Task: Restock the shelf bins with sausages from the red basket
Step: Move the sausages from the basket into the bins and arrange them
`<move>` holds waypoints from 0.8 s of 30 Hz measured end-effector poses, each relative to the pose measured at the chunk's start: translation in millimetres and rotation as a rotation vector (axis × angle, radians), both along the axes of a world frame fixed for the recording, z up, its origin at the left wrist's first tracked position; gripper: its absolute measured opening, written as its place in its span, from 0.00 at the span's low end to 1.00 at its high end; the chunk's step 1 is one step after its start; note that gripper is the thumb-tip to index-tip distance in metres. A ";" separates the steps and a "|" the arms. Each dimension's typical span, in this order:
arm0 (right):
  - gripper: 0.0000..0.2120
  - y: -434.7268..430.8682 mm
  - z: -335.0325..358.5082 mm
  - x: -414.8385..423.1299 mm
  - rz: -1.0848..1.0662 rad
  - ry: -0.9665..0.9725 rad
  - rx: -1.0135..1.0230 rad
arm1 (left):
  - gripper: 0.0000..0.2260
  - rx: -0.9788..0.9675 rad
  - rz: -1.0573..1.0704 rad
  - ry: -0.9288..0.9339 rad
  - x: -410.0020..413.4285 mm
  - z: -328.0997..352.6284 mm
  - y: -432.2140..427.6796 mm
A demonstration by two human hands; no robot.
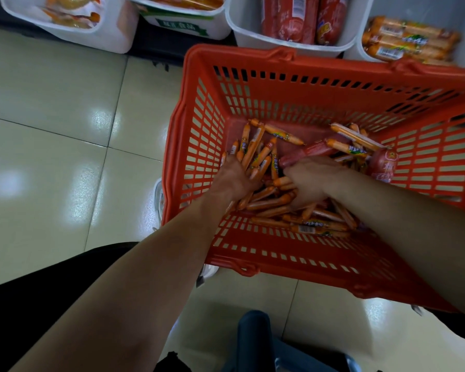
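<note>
The red basket (pixel 253 253) stands on the floor below the shelf, holding many thin orange sausages (pixel 274 202) and a few thick red ones (pixel 314 150). Both my hands are down inside it. My left hand (pixel 232 178) grips a bunch of thin orange sausages that stick out past its fingers. My right hand (pixel 310 178) rests curled on the pile beside a thick red sausage; what its fingers hold is hidden. White shelf bins line the top: one with thick red sausages (pixel 301 17), one with orange sausages (pixel 406 41).
Two more white bins (pixel 100 36) (pixel 188 25) sit at the upper left with packaged goods. Glossy cream floor tiles (pixel 51 146) spread to the left. A dark blue object (pixel 255 342) stands at the bottom centre, near my dark-clothed leg.
</note>
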State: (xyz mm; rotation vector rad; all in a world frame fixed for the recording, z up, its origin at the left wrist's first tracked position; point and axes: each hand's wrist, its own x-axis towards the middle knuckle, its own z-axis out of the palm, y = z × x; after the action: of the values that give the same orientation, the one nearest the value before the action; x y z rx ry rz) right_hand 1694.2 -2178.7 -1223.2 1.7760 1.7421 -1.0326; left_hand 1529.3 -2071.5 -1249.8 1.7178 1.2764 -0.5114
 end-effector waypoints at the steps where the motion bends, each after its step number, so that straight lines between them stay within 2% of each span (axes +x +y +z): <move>1: 0.27 -1.9 -0.3 -0.1 0.000 0.003 0.018 | 0.37 0.004 0.007 -0.017 -1.0 1.1 -0.8; 3: 0.30 -8.6 -3.0 0.7 -0.009 0.023 0.052 | 0.35 0.007 0.023 -0.043 -1.1 1.3 -1.5; 6: 0.32 -21.7 -5.6 3.4 -0.091 0.082 0.063 | 0.39 0.044 0.008 -0.072 2.5 0.7 0.9; 11: 0.26 -40.3 -2.1 4.2 -0.249 0.178 -0.014 | 0.30 0.017 0.051 -0.070 4.9 1.6 4.4; 13: 0.24 -45.9 -3.1 5.2 -0.284 0.211 -0.079 | 0.33 -0.006 0.017 -0.055 3.4 4.2 4.9; 16: 0.25 -51.5 -2.0 5.5 -0.337 0.228 -0.129 | 0.43 -0.013 -0.070 -0.041 0.1 12.0 4.0; 19: 0.18 -57.3 -0.9 9.4 -0.388 0.240 -0.071 | 0.33 -0.023 -0.091 -0.041 0.8 22.9 3.7; 24: 0.14 -62.1 14.1 20.9 -0.449 0.205 -0.029 | 0.27 -0.074 -0.097 -0.076 1.6 39.9 8.9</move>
State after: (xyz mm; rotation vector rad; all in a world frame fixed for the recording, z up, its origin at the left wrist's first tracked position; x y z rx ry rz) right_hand 1715.1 -2240.8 -1209.1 2.1634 1.4543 -1.4559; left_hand 1531.0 -2062.6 -1209.9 1.7268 1.1111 -0.5378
